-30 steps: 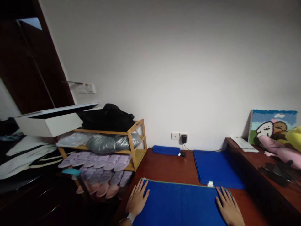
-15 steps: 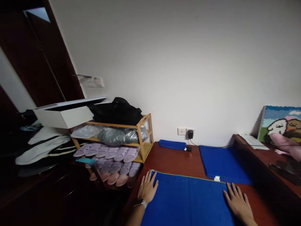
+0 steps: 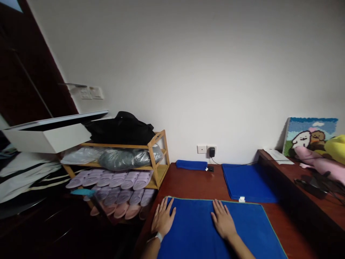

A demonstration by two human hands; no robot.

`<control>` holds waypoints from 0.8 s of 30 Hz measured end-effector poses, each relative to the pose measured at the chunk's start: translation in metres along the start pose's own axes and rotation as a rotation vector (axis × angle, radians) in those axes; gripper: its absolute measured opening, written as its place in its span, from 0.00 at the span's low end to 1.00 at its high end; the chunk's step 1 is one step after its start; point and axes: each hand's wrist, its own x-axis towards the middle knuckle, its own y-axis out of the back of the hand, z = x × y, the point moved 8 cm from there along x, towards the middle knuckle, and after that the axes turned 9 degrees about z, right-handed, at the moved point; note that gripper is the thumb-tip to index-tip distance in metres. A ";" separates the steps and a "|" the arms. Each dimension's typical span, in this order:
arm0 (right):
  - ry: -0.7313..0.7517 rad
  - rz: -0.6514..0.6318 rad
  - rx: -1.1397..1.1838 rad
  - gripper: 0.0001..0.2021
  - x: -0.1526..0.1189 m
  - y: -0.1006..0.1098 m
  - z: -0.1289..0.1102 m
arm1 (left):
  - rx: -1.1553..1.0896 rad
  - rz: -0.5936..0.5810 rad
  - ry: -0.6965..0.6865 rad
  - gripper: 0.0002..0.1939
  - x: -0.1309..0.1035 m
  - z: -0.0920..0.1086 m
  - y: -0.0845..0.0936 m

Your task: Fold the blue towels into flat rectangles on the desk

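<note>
A blue towel [image 3: 194, 223] with a thin greenish edge lies spread flat on the reddish-brown desk [image 3: 185, 183]. My left hand [image 3: 163, 218], with a watch on the wrist, rests palm down on the towel's far left corner, fingers spread. Lying flat near the middle of its far edge is my right hand [image 3: 223, 220], fingers stretched out. Neither hand grips anything. Beyond the far edge, to the right, lies a folded stack of blue cloth [image 3: 248, 181] with a white tag. A rolled blue cloth [image 3: 192, 165] sits against the wall.
A black plug adapter [image 3: 212, 152] is in the wall socket, its cable running right. On the left stands a wooden rack [image 3: 159, 158] with slippers and a black bag [image 3: 122, 129]. A raised ledge on the right holds a pink plush toy [image 3: 320, 165] and a dog picture [image 3: 309, 135].
My right hand has moved left across the towel, from its far right corner to near the middle. My left hand stays at the left corner. The view has turned slightly right.
</note>
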 end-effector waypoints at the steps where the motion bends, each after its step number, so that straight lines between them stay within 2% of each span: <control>1: -0.043 0.018 -0.038 0.36 -0.006 0.004 0.034 | 0.006 -0.001 -0.001 0.29 0.000 0.000 0.000; 6: -0.305 0.088 -0.214 0.40 -0.045 0.025 0.218 | 0.015 0.002 0.005 0.28 0.001 0.001 0.001; 7: -0.339 0.100 -0.225 0.40 -0.050 0.027 0.243 | 0.015 0.003 0.006 0.28 0.001 0.001 0.002; 9: -0.358 0.126 -0.229 0.41 -0.056 0.029 0.274 | 0.020 -0.002 0.009 0.28 0.001 0.002 0.003; 11: -0.346 0.142 -0.227 0.40 -0.057 0.027 0.283 | 0.026 -0.014 0.013 0.28 0.000 0.002 0.003; 16: -0.344 0.108 -0.252 0.40 -0.049 0.024 0.274 | 0.051 -0.023 0.013 0.28 0.002 0.002 0.004; 24: -0.374 0.112 -0.281 0.39 -0.047 0.033 0.269 | 0.066 -0.011 0.030 0.29 0.010 0.002 0.001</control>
